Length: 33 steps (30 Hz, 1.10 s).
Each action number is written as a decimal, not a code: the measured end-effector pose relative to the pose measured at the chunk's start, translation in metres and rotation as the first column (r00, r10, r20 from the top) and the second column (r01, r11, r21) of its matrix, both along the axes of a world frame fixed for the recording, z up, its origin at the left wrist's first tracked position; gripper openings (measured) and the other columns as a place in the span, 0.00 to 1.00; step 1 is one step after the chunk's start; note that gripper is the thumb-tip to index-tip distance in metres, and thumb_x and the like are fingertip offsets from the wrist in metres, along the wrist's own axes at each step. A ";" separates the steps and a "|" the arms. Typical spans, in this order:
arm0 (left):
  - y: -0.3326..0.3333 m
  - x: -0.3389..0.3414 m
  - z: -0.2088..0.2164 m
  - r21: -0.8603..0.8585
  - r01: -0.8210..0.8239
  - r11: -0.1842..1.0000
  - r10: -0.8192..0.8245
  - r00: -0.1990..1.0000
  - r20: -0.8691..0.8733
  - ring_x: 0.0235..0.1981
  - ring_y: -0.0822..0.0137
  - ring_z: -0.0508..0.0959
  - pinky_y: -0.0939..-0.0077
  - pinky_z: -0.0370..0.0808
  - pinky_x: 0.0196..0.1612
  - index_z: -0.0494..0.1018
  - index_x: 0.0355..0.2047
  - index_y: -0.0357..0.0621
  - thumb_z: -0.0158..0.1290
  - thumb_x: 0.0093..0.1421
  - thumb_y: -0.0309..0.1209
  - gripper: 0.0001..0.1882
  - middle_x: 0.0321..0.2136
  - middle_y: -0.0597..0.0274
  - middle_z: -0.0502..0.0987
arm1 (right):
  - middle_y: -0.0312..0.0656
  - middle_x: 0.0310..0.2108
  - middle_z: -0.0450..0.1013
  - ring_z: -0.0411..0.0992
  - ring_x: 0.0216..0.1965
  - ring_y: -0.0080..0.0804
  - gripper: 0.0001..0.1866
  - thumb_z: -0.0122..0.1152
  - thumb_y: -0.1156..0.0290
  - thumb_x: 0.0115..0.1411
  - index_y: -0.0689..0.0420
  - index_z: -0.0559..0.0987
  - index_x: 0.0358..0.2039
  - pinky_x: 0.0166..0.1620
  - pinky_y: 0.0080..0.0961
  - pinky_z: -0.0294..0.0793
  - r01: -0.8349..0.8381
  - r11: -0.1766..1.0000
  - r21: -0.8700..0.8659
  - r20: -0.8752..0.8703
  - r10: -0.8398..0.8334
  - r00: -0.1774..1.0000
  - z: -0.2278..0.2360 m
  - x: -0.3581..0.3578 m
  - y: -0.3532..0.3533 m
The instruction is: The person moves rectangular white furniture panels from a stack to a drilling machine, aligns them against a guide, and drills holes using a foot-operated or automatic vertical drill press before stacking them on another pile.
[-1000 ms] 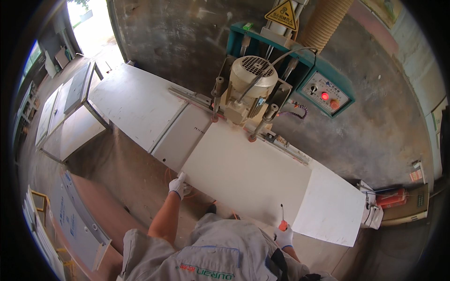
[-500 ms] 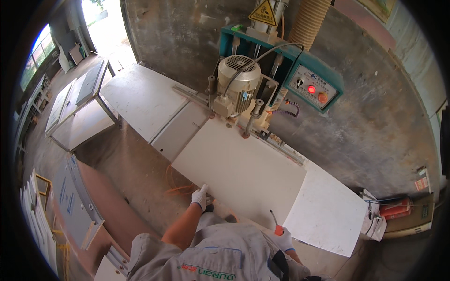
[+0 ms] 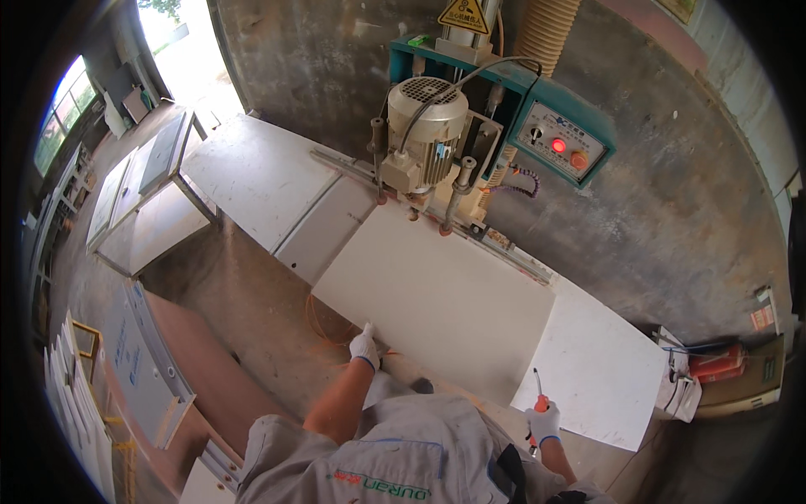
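Note:
My left hand (image 3: 364, 347), in a white glove, grips the near edge of a flat pale panel (image 3: 445, 294), its thumb at the edge and the other fingers mostly hidden. The panel lies on the machine table, under a drilling machine's motor (image 3: 426, 126) and two clamp rods with red feet. In my gloved right hand (image 3: 544, 422) is a screwdriver (image 3: 541, 401) with a red handle, its shaft pointing up and away over the table's white right wing (image 3: 588, 378). Something red and dark also shows just below that hand, too small to make out.
A green control box (image 3: 561, 144) with a lit red lamp juts from the machine. Grey panels (image 3: 147, 361) and white boards (image 3: 71, 395) lean at the left. A framed table (image 3: 155, 227) stands far left. Red objects (image 3: 718, 363) lie beyond the right wing; an orange cord trails below the panel.
My right hand has moved right with the screwdriver, now over the white wing, its shaft more upright. My left hand stays at the panel's near edge. The view has shifted slightly.

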<state>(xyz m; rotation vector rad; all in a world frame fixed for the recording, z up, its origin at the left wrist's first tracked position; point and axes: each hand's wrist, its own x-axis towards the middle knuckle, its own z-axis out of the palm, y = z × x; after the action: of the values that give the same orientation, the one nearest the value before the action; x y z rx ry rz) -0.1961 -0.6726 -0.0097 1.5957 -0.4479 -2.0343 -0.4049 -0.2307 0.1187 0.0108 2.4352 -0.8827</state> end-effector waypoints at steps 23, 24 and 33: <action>-0.316 0.140 -0.048 -0.085 -0.084 0.993 0.084 0.996 -0.001 0.32 0.62 0.76 0.62 0.76 0.33 0.76 0.39 0.45 0.58 0.66 0.40 0.12 0.35 0.62 0.76 | 0.39 0.32 0.75 0.74 0.25 0.25 0.36 0.75 0.74 0.51 0.60 0.65 0.58 0.27 0.25 0.74 -0.025 0.873 -0.487 0.420 0.259 0.870 -0.048 0.058 -0.356; -0.327 0.138 -0.044 -0.084 -0.080 0.993 0.082 0.997 0.018 0.33 0.61 0.76 0.62 0.76 0.34 0.76 0.40 0.45 0.58 0.66 0.40 0.12 0.35 0.62 0.76 | 0.39 0.31 0.75 0.73 0.24 0.25 0.37 0.74 0.74 0.51 0.59 0.64 0.58 0.26 0.26 0.74 -0.076 0.886 -0.458 0.405 0.284 0.869 -0.045 0.056 -0.368; -0.374 0.160 -0.057 -0.102 -0.098 0.990 0.106 0.991 0.079 0.42 0.55 0.79 0.55 0.79 0.45 0.74 0.48 0.43 0.56 0.69 0.42 0.17 0.41 0.60 0.77 | 0.40 0.28 0.74 0.72 0.21 0.25 0.37 0.74 0.72 0.50 0.57 0.62 0.56 0.23 0.27 0.72 -0.215 0.897 -0.386 0.372 0.365 0.853 -0.039 0.063 -0.414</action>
<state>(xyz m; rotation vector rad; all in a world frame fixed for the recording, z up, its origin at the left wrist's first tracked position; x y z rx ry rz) -0.0363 -1.0470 -0.0665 1.6155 -0.4796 -1.8466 -0.3419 -0.6447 0.0792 -0.2573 1.7873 -1.0099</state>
